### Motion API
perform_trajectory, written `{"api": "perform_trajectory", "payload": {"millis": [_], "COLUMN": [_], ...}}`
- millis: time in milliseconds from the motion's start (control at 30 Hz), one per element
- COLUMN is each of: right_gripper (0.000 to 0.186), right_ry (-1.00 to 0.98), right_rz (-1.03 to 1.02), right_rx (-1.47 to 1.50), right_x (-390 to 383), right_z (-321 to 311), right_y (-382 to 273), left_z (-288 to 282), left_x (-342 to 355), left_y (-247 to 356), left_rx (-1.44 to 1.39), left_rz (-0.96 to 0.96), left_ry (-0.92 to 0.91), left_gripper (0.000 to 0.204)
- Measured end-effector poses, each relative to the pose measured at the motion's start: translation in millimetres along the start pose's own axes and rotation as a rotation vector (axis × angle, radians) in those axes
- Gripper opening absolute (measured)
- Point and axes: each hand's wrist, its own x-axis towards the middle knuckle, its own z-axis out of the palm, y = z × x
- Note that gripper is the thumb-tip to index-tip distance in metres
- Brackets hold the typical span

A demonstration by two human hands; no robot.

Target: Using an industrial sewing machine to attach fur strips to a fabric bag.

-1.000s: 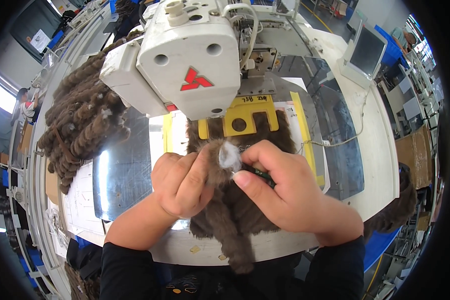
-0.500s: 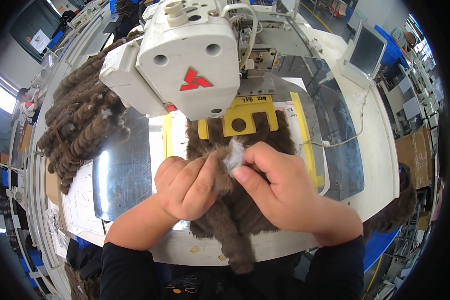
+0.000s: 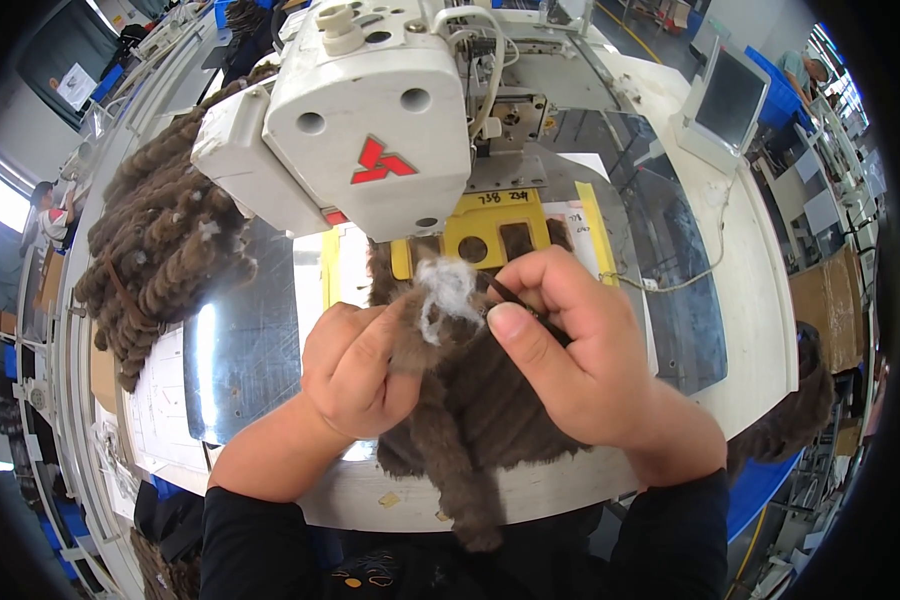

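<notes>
Between closed fingers, my left hand (image 3: 362,370) grips the upper end of a brown plush tube (image 3: 450,470), which hangs down past the table's front edge. White fluffy stuffing (image 3: 445,285) bulges out of that end. My right hand (image 3: 575,350) pinches a slim dark pointed tool (image 3: 525,308), apparently tweezers, its tip close to the stuffing. Beneath both hands a larger brown plush piece (image 3: 515,420) lies flat on the table, its far part under a yellow clamp plate (image 3: 490,222) with cutouts.
The white head of a sewing machine (image 3: 370,130) stands just beyond my hands. A heap of brown plush rolls (image 3: 160,250) lies at the left, and a small screen (image 3: 730,100) stands at the far right. Yellow tape strips (image 3: 598,235) edge the paper.
The stuffing now shows as a larger tuft at the tube's end. My right fingers have come away from it, and the dark tool is now visible in them.
</notes>
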Motion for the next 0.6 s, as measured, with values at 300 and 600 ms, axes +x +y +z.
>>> {"api": "perform_trajectory", "payload": {"millis": [300, 600], "right_gripper": [0.028, 0.026], "right_ry": [-0.142, -0.261], "right_rz": [0.046, -0.019], "right_rx": [-0.083, -0.079], "right_x": [5, 9], "right_z": [-4, -18], "right_y": [-7, -12], "left_z": [2, -3], "left_x": [-4, -2], "left_y": [-1, -5], "left_rx": [-0.199, -0.671], "left_rz": [-0.092, -0.348], "left_ry": [0.006, -0.192], "left_gripper": [0.036, 0.017]}}
